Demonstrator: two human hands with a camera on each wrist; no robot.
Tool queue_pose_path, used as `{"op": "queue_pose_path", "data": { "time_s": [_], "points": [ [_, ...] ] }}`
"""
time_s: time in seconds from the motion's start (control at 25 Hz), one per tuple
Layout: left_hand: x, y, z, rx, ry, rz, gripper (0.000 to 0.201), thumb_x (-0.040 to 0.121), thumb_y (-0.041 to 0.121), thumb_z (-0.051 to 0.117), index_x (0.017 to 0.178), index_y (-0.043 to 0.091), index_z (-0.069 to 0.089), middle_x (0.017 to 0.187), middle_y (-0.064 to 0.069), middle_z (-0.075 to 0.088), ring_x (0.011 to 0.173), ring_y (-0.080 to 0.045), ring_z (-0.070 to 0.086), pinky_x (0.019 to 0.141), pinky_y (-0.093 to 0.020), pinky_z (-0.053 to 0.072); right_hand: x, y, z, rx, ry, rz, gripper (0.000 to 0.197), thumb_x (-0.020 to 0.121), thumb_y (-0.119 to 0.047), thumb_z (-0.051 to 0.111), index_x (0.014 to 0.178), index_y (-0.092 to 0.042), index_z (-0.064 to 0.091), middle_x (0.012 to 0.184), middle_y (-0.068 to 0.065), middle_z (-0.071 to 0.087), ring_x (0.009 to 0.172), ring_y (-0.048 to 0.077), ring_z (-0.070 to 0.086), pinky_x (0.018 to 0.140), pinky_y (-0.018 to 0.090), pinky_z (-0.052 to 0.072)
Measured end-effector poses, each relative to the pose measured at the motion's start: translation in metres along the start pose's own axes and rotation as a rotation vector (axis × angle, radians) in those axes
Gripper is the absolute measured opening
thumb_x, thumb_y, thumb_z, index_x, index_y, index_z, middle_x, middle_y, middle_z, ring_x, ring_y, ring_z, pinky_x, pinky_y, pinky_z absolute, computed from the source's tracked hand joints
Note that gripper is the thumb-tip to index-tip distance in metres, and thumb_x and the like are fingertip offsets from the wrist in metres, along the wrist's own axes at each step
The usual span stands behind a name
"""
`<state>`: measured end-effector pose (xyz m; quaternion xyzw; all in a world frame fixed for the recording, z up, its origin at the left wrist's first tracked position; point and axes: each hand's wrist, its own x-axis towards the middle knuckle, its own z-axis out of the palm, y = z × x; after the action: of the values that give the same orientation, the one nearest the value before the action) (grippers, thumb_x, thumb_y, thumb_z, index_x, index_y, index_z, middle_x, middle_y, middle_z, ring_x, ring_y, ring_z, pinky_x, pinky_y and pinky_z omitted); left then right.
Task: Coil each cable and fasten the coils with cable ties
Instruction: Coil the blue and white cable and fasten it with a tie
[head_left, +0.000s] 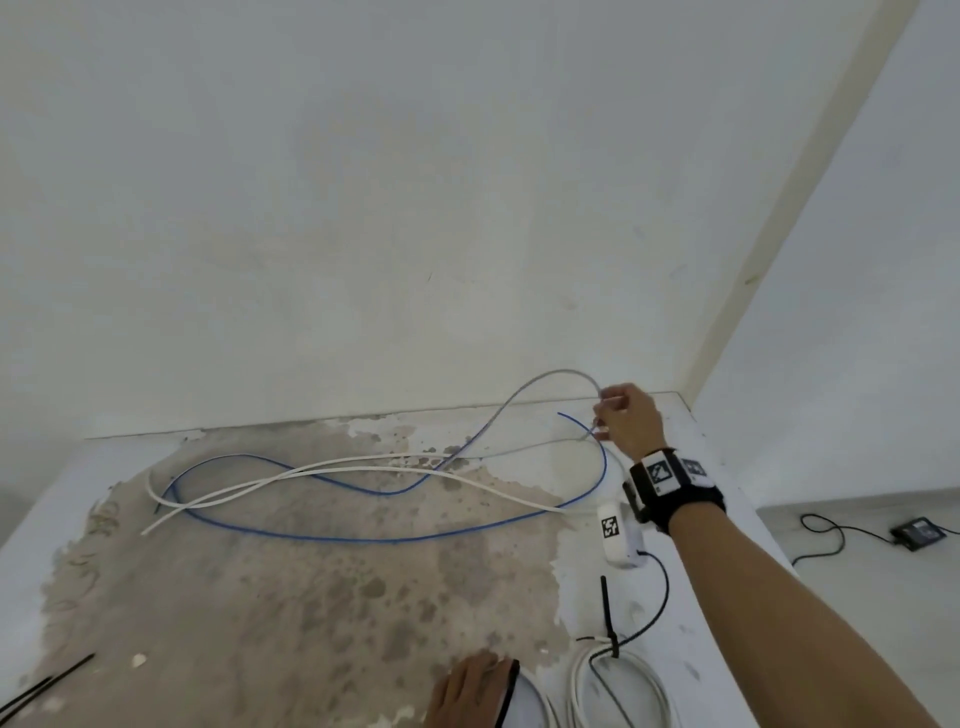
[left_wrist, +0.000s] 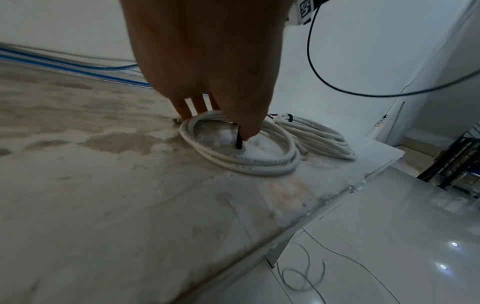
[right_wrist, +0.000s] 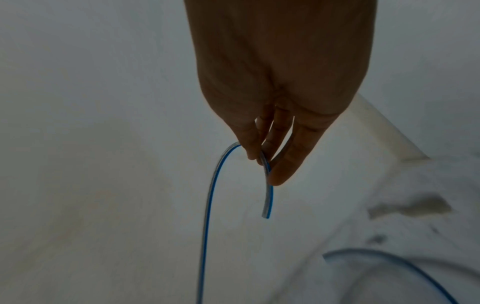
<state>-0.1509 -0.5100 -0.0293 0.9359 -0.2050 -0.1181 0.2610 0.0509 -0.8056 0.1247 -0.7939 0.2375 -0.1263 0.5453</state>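
Nearest me, my left hand (left_wrist: 207, 61) pinches a black cable tie (left_wrist: 238, 142) upright inside a white coil (left_wrist: 241, 162), fingertips pressing its rim; a second, tied coil (left_wrist: 319, 137) lies just beyond. Both rest on a worn, stained tabletop (head_left: 291, 587) set against white walls. Far ahead, my right hand (head_left: 631, 418) pinches the clear blue-striped cable (right_wrist: 215, 185) near its tip, its length trailing down onto the table.
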Motion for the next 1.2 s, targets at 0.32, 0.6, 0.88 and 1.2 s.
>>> {"op": "queue_pose_path", "data": {
  "time_s": [0.32, 0.6, 0.88, 1.2],
  "points": [
    [-0.002, -0.006, -0.001, 0.067, 0.018, -0.007, 0.032, 0.075, 0.059, 0.049, 0.088, 0.046, 0.076, 0.094, 0.023, 0.071, 0.078, 0.002, 0.071, 0.067, -0.013, 0.052, -0.013, -0.161, -0.104, 0.173, 0.187, -0.458, 0.014, 0.094, 0.000, 0.062, 0.100, -0.012, 0.061, 0.084, 0.000, 0.061, 0.074, 0.022, 0.068, 0.062, 0.033, 0.063],
    [-0.008, 0.022, -0.042, -0.069, 0.086, 0.107, 0.053, 0.079, 0.053, 0.053, 0.128, 0.054, 0.034, 0.123, 0.018, 0.049, 0.106, 0.000, 0.061, 0.086, -0.014, 0.047, -0.073, -0.232, -0.142, 0.232, 0.134, -0.550, 0.015, 0.092, -0.002, 0.063, 0.097, -0.016, 0.062, 0.084, 0.004, 0.063, 0.071, 0.019, 0.069, 0.065, 0.033, 0.063],
    [0.057, 0.097, -0.221, -0.477, 0.661, 0.176, 0.068, 0.095, 0.049, 0.048, 0.151, 0.017, 0.026, 0.146, 0.011, 0.036, 0.136, -0.003, 0.032, 0.113, -0.020, 0.023, -0.131, -0.218, -0.104, 0.304, -0.064, -0.527, 0.013, 0.094, 0.001, 0.063, 0.103, -0.007, 0.062, 0.086, 0.009, 0.062, 0.072, 0.020, 0.069, 0.065, 0.034, 0.063],
    [0.011, 0.019, -0.193, -0.357, 0.056, 0.243, 0.051, 0.089, 0.074, 0.023, 0.081, 0.036, 0.055, 0.074, 0.014, 0.058, 0.073, -0.006, 0.057, 0.077, -0.039, 0.048, -0.148, -0.199, -0.129, 0.422, -0.007, -0.395, 0.016, 0.094, 0.002, 0.062, 0.110, -0.001, 0.062, 0.091, 0.015, 0.064, 0.074, 0.020, 0.070, 0.069, 0.033, 0.063]
  ]
}}
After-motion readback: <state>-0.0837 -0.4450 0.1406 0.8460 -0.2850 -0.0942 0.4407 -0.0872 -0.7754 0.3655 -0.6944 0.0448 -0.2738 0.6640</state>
